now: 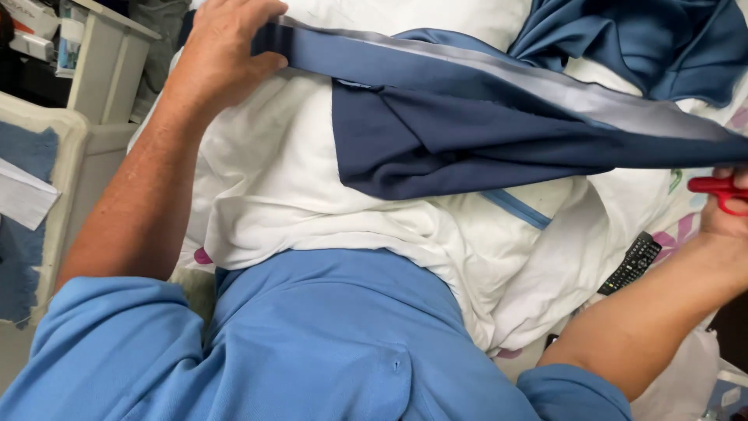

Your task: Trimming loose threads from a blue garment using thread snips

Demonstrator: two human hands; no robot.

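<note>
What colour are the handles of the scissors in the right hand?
Red. The scissors show at the right edge of the head view, held by the right hand.

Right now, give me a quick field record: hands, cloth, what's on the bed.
left hand: grips one end of the blue cloth, pulled taut
right hand: holds red scissors at the cloth's other end, mostly cut off by the frame edge
cloth: dark blue, a lighter satin band along its top edge, a fold hanging below
under cloth: white bedding
remote: black, lying on the bedding near the right forearm
left side: pale furniture
</note>
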